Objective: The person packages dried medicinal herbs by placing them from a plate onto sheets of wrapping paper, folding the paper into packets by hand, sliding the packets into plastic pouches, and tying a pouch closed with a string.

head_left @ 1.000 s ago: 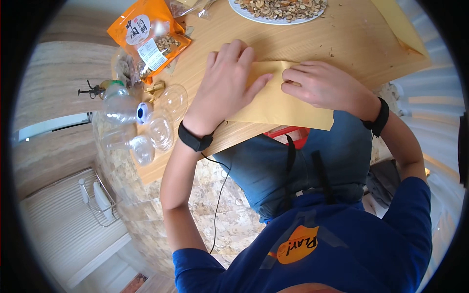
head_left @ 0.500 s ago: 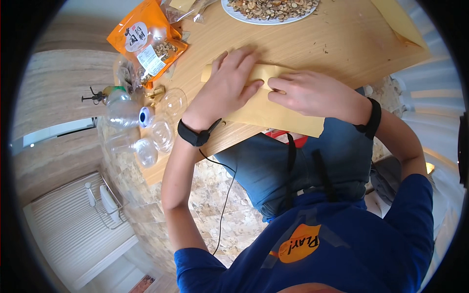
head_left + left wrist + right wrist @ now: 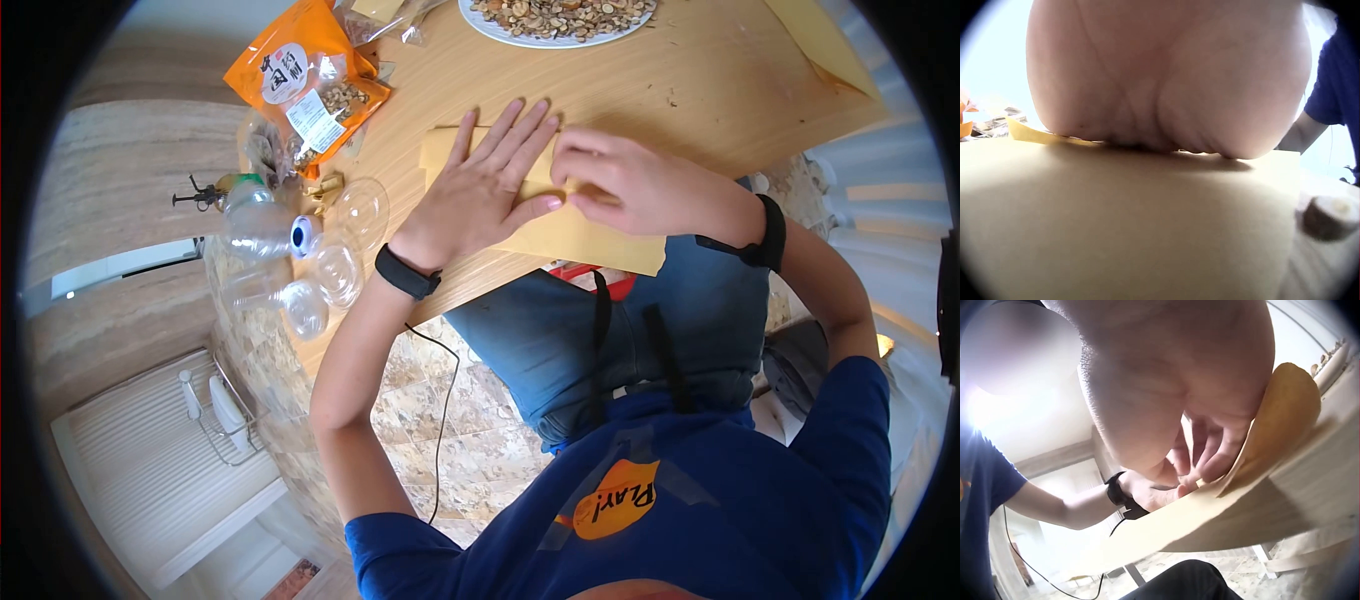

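A sheet of yellow-brown paper (image 3: 590,245) lies at the table's near edge, one corner jutting over the person's lap. Spread flat across its left part is the left hand (image 3: 478,190), fingers apart and straight, palm pressing down. The right hand (image 3: 645,190) is just beside the left thumb, its fingers bent. Seen from the right wrist, that hand pinches the paper near a raised, curled flap (image 3: 1291,403); its fingertips are partly hidden. A small round slice with a dark rim (image 3: 1332,217) sits beside the paper in the left wrist view.
A white plate (image 3: 480,22) heaped with dried slices stands at the far side. To the left are an orange packet (image 3: 300,85), clear plastic containers (image 3: 335,275), a roll of tape (image 3: 304,236) and a spray bottle (image 3: 205,192). Another yellow sheet (image 3: 825,45) lies far right.
The left hand, bent-fingered half a second ago, now lies flat with fingers spread. The right hand first went left along the paper, then slightly back right. The paper's flap has been folded over.
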Demonstrator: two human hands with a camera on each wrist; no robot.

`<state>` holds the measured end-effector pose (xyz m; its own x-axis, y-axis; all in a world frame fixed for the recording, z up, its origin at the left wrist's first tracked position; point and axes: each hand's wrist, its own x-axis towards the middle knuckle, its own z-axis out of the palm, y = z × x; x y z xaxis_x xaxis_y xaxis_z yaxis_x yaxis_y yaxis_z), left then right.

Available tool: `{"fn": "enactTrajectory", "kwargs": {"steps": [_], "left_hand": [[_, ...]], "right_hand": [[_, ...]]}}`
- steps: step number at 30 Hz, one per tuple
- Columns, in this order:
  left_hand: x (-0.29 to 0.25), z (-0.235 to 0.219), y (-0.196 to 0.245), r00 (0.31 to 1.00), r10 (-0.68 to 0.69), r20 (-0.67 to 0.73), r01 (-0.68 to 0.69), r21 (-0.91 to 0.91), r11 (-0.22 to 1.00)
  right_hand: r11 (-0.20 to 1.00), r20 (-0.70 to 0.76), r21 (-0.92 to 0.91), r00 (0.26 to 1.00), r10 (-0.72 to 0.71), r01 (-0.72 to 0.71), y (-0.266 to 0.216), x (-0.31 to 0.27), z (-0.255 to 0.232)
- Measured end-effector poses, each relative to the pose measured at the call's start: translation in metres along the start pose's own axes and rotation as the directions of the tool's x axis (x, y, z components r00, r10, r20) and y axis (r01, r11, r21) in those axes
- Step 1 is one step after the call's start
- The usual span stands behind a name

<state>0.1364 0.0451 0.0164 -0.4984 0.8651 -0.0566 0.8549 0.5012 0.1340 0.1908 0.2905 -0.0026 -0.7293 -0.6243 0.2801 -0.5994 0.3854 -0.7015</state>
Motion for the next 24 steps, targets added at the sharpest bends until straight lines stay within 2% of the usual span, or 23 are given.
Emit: {"fn": "enactTrajectory", "kwargs": {"steps": [1, 2, 4, 5, 7, 11, 15, 17, 18, 20, 21, 23, 24], "left_hand": [[0.0, 0.002, 0.002, 1.0, -0.015, -0.005, 0.015, 0.011, 1.0], [0.0, 0.003, 0.003, 1.0, -0.029, -0.01, 0.029, 0.022, 0.999], [-0.001, 0.004, 0.005, 0.999, -0.041, -0.012, 0.041, 0.02, 0.999], [-0.001, 0.004, 0.007, 0.999, -0.051, -0.015, 0.052, 0.017, 0.999], [-0.001, 0.006, 0.01, 0.998, -0.064, -0.019, 0.065, 0.03, 0.997], [-0.001, 0.01, 0.017, 0.993, -0.108, -0.037, 0.11, 0.072, 0.991], [-0.002, 0.008, 0.018, 0.993, -0.116, -0.027, 0.118, 0.055, 0.991], [-0.005, 0.002, 0.013, 0.992, -0.109, 0.062, 0.114, -0.087, 0.99], [-0.006, 0.0, 0.01, 0.992, -0.107, 0.063, 0.112, -0.085, 0.99], [-0.008, -0.002, 0.003, 0.993, -0.09, 0.076, 0.109, -0.323, 0.94], [-0.01, -0.002, -0.001, 0.993, -0.091, 0.076, 0.11, -0.321, 0.941], [-0.013, -0.001, -0.011, 0.997, -0.071, 0.013, 0.069, -0.465, 0.883], [-0.015, 0.002, -0.015, 0.997, -0.072, 0.015, 0.071, -0.463, 0.883]], "right_hand": [[1.0, -0.086, 0.023, 0.996, 0.014, -0.012, 0.004, 0.001, 0.001], [1.0, -0.088, 0.026, 0.996, 0.013, -0.01, 0.008, 0.0, 0.003], [0.994, -0.244, -0.103, 0.97, 0.008, -0.034, 0.014, -0.001, 0.006], [0.994, -0.245, -0.101, 0.969, 0.01, -0.036, 0.016, -0.002, 0.005], [0.988, -0.137, -0.05, 0.981, 0.138, -0.146, 0.018, -0.003, 0.001], [0.99, -0.152, -0.046, 0.981, 0.125, -0.133, 0.021, -0.002, 0.0], [0.99, -0.092, -0.08, 0.99, 0.106, -0.113, 0.029, -0.002, -0.008], [0.992, -0.071, -0.088, 0.993, 0.089, -0.095, 0.033, -0.003, -0.017], [0.995, -0.022, -0.058, 0.997, 0.079, -0.08, 0.034, -0.004, -0.024], [0.998, 0.026, -0.027, 0.998, 0.065, -0.064, 0.036, -0.007, -0.033], [0.998, 0.048, -0.018, 0.997, 0.062, -0.061, 0.037, -0.01, -0.036], [0.999, 0.069, -0.007, 0.996, 0.055, -0.054, 0.038, -0.012, -0.041], [0.998, 0.089, 0.001, 0.994, 0.065, -0.066, 0.038, -0.013, -0.042]]}}
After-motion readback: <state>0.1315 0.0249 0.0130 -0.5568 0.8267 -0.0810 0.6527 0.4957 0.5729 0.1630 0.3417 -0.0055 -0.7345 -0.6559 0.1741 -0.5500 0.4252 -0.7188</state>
